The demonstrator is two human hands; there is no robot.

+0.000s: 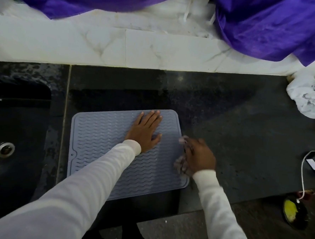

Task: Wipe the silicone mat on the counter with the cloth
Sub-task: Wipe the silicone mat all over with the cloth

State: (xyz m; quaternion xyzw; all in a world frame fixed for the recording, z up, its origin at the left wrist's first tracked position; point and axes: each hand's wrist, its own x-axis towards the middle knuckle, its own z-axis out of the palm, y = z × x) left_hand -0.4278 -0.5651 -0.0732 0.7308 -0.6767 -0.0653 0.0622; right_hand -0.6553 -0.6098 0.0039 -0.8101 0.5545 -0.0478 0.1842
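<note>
Lying flat on the dark counter (236, 109) just right of the sink (14, 129), the grey silicone mat (100, 134) is pinned by the left hand (145, 131), palm down with fingers straight, on its far right quarter. The right hand (199, 156) grips the bunched cloth (180, 163), fingers curled round it, at the mat's right edge, cloth touching the mat. Both hands lie near each other, apart.

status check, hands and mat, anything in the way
Left hand flat on mat, pinning it. Right hand grips cloth at mat's right edge. Nothing blocking.
</note>
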